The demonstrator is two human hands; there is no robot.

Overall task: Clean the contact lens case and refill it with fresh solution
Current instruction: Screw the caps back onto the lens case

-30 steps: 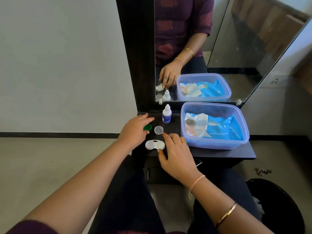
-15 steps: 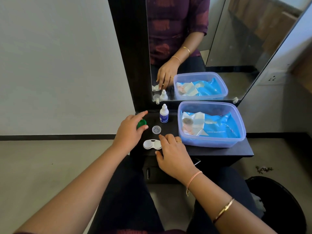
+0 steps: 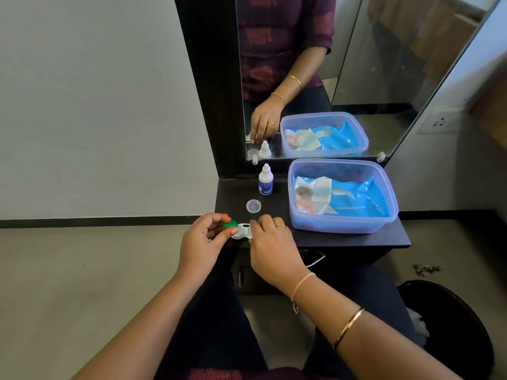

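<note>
One green cap (image 3: 229,224) is pinched in the left hand (image 3: 203,239), and the lens case (image 3: 242,232), held by the right hand (image 3: 271,242) at the counter (image 3: 343,239) edge, could be knocked off by a hard push

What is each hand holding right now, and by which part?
The left hand pinches the green cap by its edge between thumb and fingers. The right hand holds the white lens case at its right end.

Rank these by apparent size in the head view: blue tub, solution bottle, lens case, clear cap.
1. blue tub
2. solution bottle
3. lens case, partly hidden, so its place against the bottle is unsure
4. clear cap
</note>
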